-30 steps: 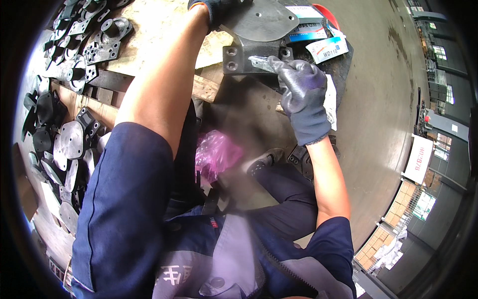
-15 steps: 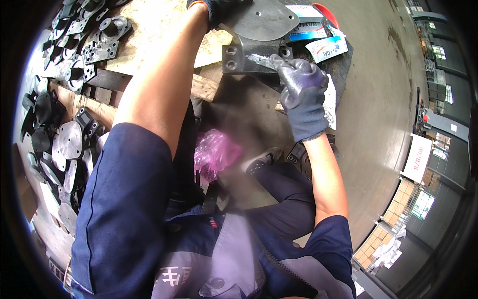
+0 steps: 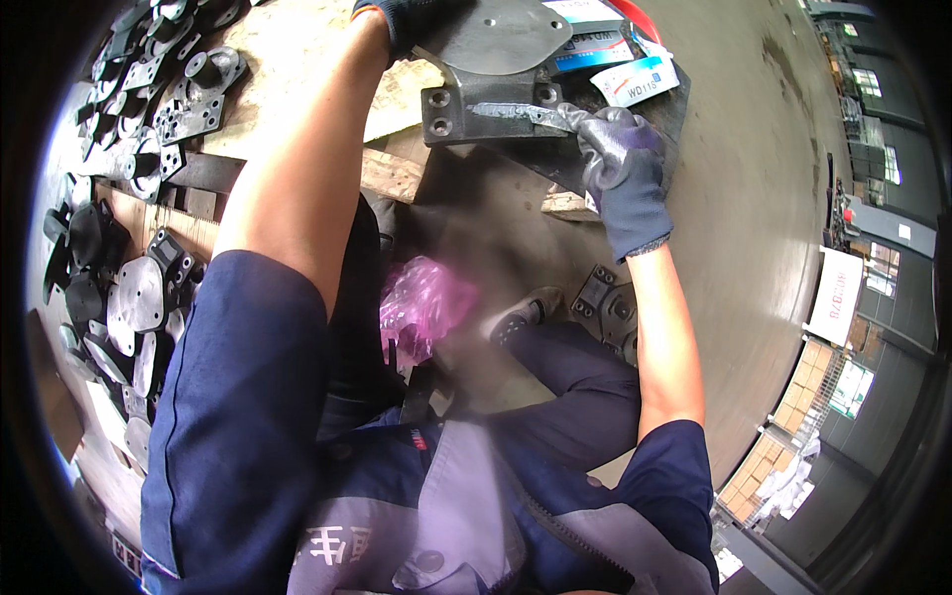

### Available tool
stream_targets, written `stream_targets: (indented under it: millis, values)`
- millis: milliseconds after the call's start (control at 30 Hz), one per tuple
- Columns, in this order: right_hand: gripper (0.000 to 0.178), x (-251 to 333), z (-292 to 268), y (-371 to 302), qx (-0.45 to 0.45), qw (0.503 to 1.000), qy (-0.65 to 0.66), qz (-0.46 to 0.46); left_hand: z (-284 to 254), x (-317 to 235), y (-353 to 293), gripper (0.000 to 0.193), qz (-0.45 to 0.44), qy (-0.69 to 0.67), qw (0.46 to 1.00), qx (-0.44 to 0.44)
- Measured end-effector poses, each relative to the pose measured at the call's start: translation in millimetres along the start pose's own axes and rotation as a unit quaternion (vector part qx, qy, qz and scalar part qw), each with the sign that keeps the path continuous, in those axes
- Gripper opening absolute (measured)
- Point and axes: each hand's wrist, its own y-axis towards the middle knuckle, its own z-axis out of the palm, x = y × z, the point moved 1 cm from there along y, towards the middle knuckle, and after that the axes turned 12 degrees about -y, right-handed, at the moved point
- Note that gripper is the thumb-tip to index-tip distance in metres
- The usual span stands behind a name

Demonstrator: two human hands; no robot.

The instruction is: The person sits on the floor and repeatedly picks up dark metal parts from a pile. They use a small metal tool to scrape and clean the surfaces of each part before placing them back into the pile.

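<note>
In my gloved right hand [image 3: 620, 159] is a narrow flat scraper blade [image 3: 516, 113], smeared greyish white, its handle end hidden in my closed fingers. It lies across the flange of a dark grey metal casting [image 3: 461, 127], between the bolt holes. The casting's broad rounded plate [image 3: 496, 35] rises toward the top edge. Beside that plate is my left hand [image 3: 409, 22], also gloved; the picture's edge cuts it off and its fingers cannot be made out.
White-and-blue printed packets [image 3: 635, 81] and a red ring-shaped strip [image 3: 640, 18] lie right of the casting. Many metal castings [image 3: 203, 89] crowd the wooden board [image 3: 297, 40] and the lower left. A pink plastic bag [image 3: 426, 302] sits below, near my leg.
My right hand has shifted right and slightly down, and more of the blade now shows over the flange. The packet that was under the right wrist is now mostly out of sight.
</note>
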Motion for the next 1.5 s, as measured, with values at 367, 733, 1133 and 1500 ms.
stream_targets:
  millis: [367,733,1133,1500]
  values:
    - [0.022,-45,-56,-119,-0.034,0.716,0.434,0.546,40,-16,9,0.027,-0.132,-0.3,0.924,-0.194]
    - [0.009,-37,-21,-230,-0.05,0.555,0.424,0.714,44,-43,-9,0.04,-0.238,-0.741,0.586,-0.227]
    - [0.014,-16,5,-223,0.09,0.815,0.118,0.561,6,-76,-39,0.071,-0.293,-0.345,0.847,-0.28]
    - [0.012,-15,12,-224,0.087,0.78,0.036,0.618,41,-209,-73,0.065,0.212,-0.165,0.96,-0.078]
